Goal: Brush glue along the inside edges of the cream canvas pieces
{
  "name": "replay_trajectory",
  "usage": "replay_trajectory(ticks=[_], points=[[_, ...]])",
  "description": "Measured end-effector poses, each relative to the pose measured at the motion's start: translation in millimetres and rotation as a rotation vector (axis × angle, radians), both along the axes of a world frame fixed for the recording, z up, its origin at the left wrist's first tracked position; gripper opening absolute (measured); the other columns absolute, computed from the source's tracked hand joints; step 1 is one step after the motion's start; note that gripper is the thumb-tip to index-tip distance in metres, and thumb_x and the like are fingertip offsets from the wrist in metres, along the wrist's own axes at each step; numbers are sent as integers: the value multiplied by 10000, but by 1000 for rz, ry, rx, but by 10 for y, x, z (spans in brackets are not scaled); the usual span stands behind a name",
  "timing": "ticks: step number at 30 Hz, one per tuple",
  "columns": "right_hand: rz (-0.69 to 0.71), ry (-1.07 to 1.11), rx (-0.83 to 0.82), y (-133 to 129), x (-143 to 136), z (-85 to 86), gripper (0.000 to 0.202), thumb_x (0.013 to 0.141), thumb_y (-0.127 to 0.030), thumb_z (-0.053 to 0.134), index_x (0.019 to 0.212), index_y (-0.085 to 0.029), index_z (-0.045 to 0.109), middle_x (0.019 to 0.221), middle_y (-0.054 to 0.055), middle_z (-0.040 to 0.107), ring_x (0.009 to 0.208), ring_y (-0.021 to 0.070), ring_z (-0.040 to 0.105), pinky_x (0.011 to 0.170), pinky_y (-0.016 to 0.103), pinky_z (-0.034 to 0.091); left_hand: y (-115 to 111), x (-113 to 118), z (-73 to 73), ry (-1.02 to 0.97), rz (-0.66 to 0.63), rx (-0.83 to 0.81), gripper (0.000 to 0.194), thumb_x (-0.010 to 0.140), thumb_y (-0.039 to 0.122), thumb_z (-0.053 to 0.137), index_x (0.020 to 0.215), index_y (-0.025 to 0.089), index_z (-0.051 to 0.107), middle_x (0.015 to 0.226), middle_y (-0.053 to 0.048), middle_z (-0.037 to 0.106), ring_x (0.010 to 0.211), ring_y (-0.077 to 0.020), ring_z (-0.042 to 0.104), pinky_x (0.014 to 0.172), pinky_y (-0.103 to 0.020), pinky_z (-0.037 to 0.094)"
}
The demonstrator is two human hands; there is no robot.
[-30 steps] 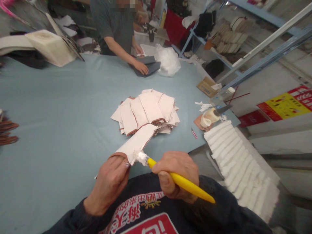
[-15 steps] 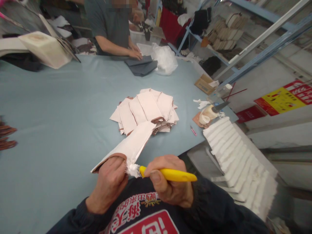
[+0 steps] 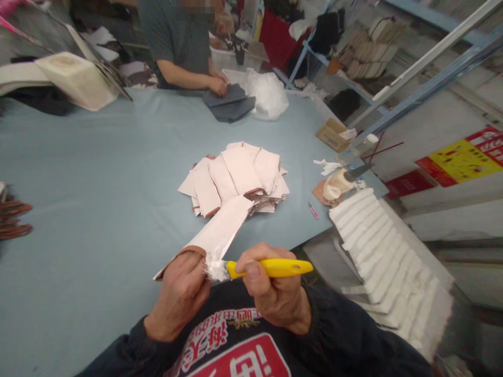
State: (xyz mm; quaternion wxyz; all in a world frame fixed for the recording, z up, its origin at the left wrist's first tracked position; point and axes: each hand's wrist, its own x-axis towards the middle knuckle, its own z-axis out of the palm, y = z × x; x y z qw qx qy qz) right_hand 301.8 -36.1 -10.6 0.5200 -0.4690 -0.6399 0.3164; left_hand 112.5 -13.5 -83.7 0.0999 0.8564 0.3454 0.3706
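A yellow-handled brush (image 3: 281, 267) is gripped in my right hand (image 3: 271, 293), its whitish, clumped bristles pointing left. Those bristles touch the near right corner of a pale fabric piece (image 3: 220, 225) with a brown-bound edge. My left hand (image 3: 181, 293) is closed on that bound edge, with the fingertips partly hidden at its brown trim. The far end of the piece rests against a fanned pile of similar pale pieces (image 3: 236, 173) on the blue-green table (image 3: 118, 173).
Right of the pile lie small pink snips (image 3: 313, 210) and a white-coated container (image 3: 336, 186) holding a dark-handled tool. Overlapping white strips (image 3: 389, 262) lie beyond the right edge. Across the table, a person handles dark cloth (image 3: 230, 104) beside a clear plastic bag (image 3: 269, 94).
The brush in my right hand has shifted slightly up and left and lies more level. My left hand and the held piece have moved slightly right. The other person's hands have shifted on the dark cloth.
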Motion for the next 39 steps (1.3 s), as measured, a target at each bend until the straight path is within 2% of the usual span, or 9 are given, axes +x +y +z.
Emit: replay_trajectory(ticks=[4,7,13,19,26,28,33,35,39], points=[[-120,236,-110,142,109,-72,260,1030,-318,481,834,-210,613,455,-107,403,329,65,366,335,171,292,-4,31,-8,-8,34,27,206,914,10,516,832,185,586,686,-47,589,683,-208,545,620,-307,457],[-225,208,-90,242,234,-160,276,1023,-344,508,818,-198,622,462,-92,445,367,68,419,373,173,326,-7,75,-2,1,65,45,199,916,18,535,832,189,589,685,-45,601,663,-205,548,618,-311,457],[-57,248,-244,36,149,-183,302,1019,-407,521,849,-192,649,499,-78,455,359,69,394,353,188,290,-19,111,-4,9,70,7,258,894,23,496,731,207,575,658,-44,594,648,-203,558,597,-309,451],[-206,422,-237,180,197,-148,411,996,-533,523,774,-194,593,449,-95,408,349,62,353,352,174,282,-4,190,-29,-20,85,16,214,896,9,552,784,189,575,674,-43,574,658,-199,529,611,-305,442],[-85,509,-377,182,265,-229,420,991,-541,546,780,-183,604,452,-105,381,356,52,323,364,168,265,-12,286,-60,-113,87,-76,272,894,13,516,706,208,539,646,-12,542,645,-171,521,596,-272,416],[-141,549,-356,252,368,-272,425,985,-559,547,786,-188,606,434,-111,362,354,54,307,366,169,253,-15,334,-25,-201,173,-220,252,907,64,549,697,203,566,628,10,529,628,-154,526,613,-261,433],[-247,561,-241,475,688,-337,402,977,-550,571,788,-197,616,421,-113,365,350,54,305,373,169,253,60,370,133,-528,369,-921,220,905,371,651,849,166,707,685,7,609,620,-144,570,543,-227,437],[-210,562,-191,521,745,-308,398,971,-539,589,769,-198,617,423,-112,363,347,52,309,366,170,249,105,357,197,-651,388,-1090,315,851,463,716,893,151,729,708,0,645,602,-135,559,517,-215,432],[-38,570,-111,611,705,-232,364,997,-494,566,787,-202,623,452,-108,370,357,55,334,360,178,266,132,409,322,-809,399,-1254,403,763,489,814,961,145,745,767,-24,714,668,-154,615,603,-228,509]])
